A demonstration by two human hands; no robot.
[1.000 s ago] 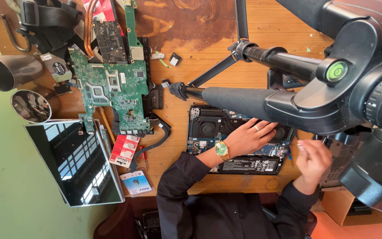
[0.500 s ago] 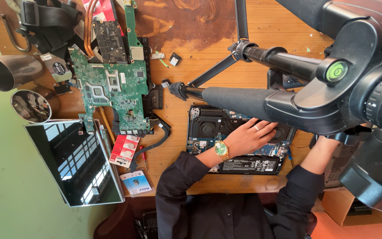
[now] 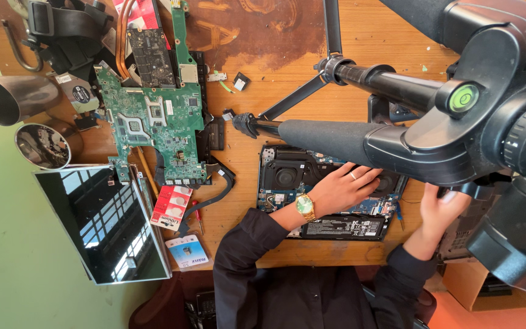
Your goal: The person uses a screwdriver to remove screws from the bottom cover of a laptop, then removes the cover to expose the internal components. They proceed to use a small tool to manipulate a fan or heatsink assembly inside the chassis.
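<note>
An opened laptop base [image 3: 287,176] lies on the wooden table [image 3: 275,79], its fans, board and black battery [image 3: 342,227] exposed. My left hand [image 3: 345,187], with a gold watch and a ring, rests flat on the middle of the laptop's inside, fingers spread, holding nothing. My right hand [image 3: 442,210] is raised at the laptop's right edge, its fingertips hidden behind the black tripod head [image 3: 458,122]. I cannot tell whether it grips anything.
A green motherboard [image 3: 153,122] and a detached laptop screen [image 3: 101,222] lie to the left. Near them are coin-cell packs [image 3: 170,206], a red screwdriver [image 3: 197,213], metal cups [image 3: 42,145] and small loose parts [image 3: 241,80]. Tripod legs [image 3: 330,36] cross above the table.
My right hand moved from open beside the laptop up under the tripod head, then came back partly into sight. My left hand stayed on the laptop.
</note>
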